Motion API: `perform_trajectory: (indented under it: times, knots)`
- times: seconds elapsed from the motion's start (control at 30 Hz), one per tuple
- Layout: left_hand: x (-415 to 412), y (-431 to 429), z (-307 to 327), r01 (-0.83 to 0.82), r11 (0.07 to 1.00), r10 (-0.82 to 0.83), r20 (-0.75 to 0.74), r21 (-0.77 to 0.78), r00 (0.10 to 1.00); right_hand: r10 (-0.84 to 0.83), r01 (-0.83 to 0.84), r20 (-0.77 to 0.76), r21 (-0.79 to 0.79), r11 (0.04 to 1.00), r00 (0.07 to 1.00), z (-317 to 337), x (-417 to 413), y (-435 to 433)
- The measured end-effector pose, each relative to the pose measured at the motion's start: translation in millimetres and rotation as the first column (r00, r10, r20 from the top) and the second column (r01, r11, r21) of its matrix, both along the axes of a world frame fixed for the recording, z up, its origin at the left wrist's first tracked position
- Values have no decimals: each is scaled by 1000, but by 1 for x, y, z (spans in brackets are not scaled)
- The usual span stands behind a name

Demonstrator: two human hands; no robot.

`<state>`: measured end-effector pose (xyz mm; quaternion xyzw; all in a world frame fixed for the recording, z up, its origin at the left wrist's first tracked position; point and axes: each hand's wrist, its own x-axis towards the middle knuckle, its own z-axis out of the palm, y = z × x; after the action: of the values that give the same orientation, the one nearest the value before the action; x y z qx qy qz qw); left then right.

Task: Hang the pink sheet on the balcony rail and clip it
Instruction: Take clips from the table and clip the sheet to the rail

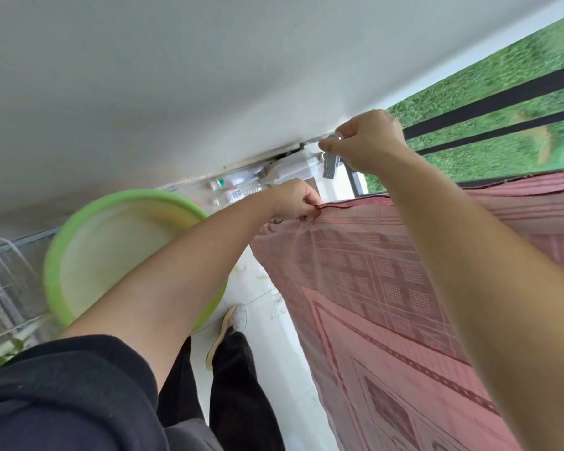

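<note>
The pink patterned sheet [388,281] hangs draped over the balcony rail, which it covers here. My left hand [295,198] pinches the sheet's top left corner at the rail. Just above and to the right, my right hand [363,139] pinches a silver metal clip [330,162], which hangs down from my fingers a short way above the sheet's edge. The clip does not touch the sheet. Black rail bars [489,107] show beyond the sheet, with green grass behind them.
A green plastic basin [88,229] stands on the floor at the left, under my left forearm. Several plastic bottles [233,190] lie along the white wall's base. A wire rack [4,281] is at the far left. My shoe [232,327] stands on the white tiles.
</note>
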<state>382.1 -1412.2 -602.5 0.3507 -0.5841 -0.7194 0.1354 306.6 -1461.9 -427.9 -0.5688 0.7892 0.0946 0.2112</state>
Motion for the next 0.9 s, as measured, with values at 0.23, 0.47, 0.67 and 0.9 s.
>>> perform_trajectory:
  times: [0.23,0.47,0.67,0.9]
  knots:
    - [3,13,-15,-168,981,175,67,-100,982,94,-93,-20,51,994,995,-4,-2,1]
    - [7,19,-13,-161,974,175,74,-159,982,267,-260,-68,98,961,961,-24,-1,15]
    - [9,23,-7,-127,976,143,87,-175,986,262,-256,-64,89,963,963,-32,-3,20]
    - [8,25,-4,-130,986,146,157,-106,977,282,-272,-64,127,954,957,-35,-4,25]
